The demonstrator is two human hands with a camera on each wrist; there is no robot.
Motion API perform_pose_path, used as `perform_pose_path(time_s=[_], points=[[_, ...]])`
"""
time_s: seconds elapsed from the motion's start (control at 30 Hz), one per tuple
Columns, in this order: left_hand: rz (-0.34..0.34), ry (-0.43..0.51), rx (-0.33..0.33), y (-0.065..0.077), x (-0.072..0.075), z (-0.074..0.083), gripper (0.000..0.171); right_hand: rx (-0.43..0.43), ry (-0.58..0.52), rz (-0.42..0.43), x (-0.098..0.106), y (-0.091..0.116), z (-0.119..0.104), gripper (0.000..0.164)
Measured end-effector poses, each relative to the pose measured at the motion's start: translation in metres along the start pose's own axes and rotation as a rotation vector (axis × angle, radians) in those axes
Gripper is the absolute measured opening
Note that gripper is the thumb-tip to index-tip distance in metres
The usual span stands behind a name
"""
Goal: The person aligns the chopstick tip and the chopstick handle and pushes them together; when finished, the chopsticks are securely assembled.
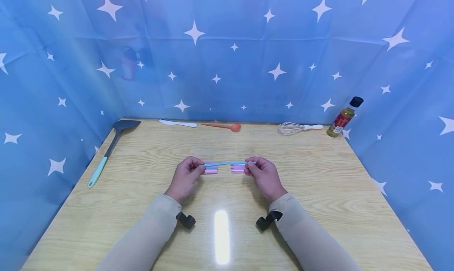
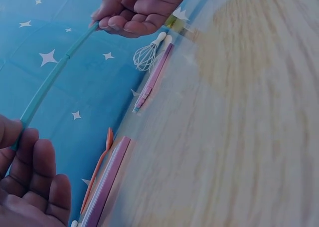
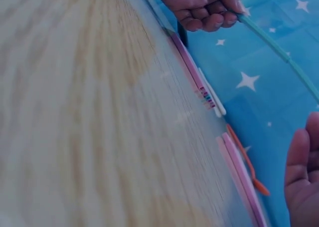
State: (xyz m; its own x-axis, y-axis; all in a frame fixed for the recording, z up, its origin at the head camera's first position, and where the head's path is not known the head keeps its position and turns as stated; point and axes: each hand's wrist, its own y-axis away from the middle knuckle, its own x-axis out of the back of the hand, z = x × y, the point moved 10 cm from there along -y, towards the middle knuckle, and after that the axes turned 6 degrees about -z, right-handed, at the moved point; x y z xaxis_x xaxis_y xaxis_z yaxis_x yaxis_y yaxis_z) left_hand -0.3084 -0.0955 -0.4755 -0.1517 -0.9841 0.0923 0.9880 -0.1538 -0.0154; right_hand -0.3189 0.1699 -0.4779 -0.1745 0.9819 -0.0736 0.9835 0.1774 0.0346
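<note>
A thin teal straw-like tube (image 1: 227, 163) is held level between both hands above the table. My left hand (image 1: 186, 176) pinches its left end between thumb and fingertips, and my right hand (image 1: 264, 176) pinches the right end the same way. In the left wrist view the tube (image 2: 50, 80) bends slightly at a joint near its middle. Beneath it lie two groups of thin pink sticks or tubes: a left group (image 1: 211, 171) and a right group (image 1: 237, 169), with a gap between them. The hands partly hide the outer ends of both groups.
Along the table's (image 1: 319, 208) back edge lie a white knife (image 1: 178, 123), an orange spoon (image 1: 234, 127) and a whisk (image 1: 291, 128). A bottle (image 1: 342, 119) stands at the back right. A dark spatula with a mint handle (image 1: 97, 172) lies at the left edge.
</note>
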Motion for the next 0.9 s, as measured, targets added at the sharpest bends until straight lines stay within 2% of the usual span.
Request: perform_pose_path(time_s=[0.27,0.5,0.7,0.9], points=[[-0.003,-0.038,-0.03,0.002,-0.001,0.006,0.009,0.019,0.007,-0.008,-0.001,0.001,-0.002,0.025],[-0.005,-0.048,-0.037,0.003,-0.001,0.009,0.01,0.0,0.009,-0.024,-0.001,0.001,-0.001,0.027],[-0.018,-0.041,-0.053,0.004,-0.002,0.012,0.014,-0.028,-0.008,-0.031,0.0,0.0,0.003,0.028],[-0.002,-0.013,-0.09,0.003,0.0,0.013,0.019,-0.008,-0.002,-0.035,-0.001,0.0,0.0,0.026]])
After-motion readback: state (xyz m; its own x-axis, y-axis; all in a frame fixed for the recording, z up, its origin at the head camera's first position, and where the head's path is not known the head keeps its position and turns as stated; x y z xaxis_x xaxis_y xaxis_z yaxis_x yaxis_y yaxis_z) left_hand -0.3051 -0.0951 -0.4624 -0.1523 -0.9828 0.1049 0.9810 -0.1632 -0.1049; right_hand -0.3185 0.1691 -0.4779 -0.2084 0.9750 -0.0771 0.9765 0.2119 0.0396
